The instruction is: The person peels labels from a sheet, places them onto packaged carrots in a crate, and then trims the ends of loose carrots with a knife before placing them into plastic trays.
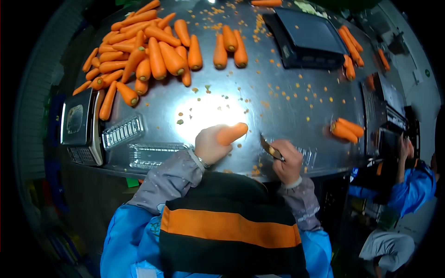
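Note:
My left hand [211, 147] is closed around a carrot [233, 134], whose blunt end points up and to the right. My right hand [287, 161] grips a knife [269, 147] by its handle, with the blade toward the upper left. Blade and carrot are apart, with a gap of bare metal between them. Below my left wrist lies a clear plastic tray [153, 155] at the table's near edge. Another clear piece of plastic [307, 157] is partly hidden behind my right hand. Small orange trimmings [256, 170] lie between my hands.
A large carrot pile [153, 51] covers the table's [208, 85] far left. Three carrots [230, 46] stand apart beside it. Scales [82, 125] sit at left, near another clear tray [123, 131]. A dark device [303, 39] stands at the back. At right, a co-worker's sleeve [410, 190] shows.

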Motion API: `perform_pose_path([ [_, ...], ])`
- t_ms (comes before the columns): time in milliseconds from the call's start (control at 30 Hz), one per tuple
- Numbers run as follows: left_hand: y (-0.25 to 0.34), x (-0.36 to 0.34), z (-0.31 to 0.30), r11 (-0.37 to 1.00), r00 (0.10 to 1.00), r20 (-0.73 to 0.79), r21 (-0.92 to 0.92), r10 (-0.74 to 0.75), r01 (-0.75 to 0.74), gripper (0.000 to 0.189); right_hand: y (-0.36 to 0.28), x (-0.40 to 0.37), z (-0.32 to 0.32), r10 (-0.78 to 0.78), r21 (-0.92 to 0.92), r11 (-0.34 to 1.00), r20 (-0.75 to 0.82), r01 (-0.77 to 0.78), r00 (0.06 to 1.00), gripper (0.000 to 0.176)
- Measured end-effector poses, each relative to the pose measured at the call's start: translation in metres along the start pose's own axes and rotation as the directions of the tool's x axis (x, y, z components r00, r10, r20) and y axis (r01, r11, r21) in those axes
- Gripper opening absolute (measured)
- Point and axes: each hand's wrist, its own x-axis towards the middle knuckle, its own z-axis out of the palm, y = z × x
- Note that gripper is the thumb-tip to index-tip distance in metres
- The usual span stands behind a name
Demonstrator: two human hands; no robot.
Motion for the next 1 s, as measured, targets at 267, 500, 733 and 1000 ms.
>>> perform_pose_path([
  [267,0.033,-0.019,-0.003,0.979,0.994,-0.004,0.171,0.111,-0.108,0.016,-0.014,0.008,0.017,-0.057,0.001,0.998,0.103,0.057,0.993,0.022],
  [500,0.033,-0.021,-0.003,0.943,0.974,-0.072,0.277,0.213,-0.185,0.016,0.039,-0.014,0.013,0.279,-0.372,0.909,0.211,-0.187,0.937,0.023],
  [733,0.036,-0.005,0.012,0.858,0.962,0.117,0.436,0.246,-0.272,0.022,-0.008,-0.012,-0.009,0.459,0.463,0.724,0.231,-0.511,0.858,0.043],
  [1000,0.080,0.014,0.083,0.960,0.922,0.310,0.080,0.232,-0.269,0.046,0.004,-0.025,-0.038,0.601,0.737,0.482,0.114,-0.473,0.791,0.046],
])
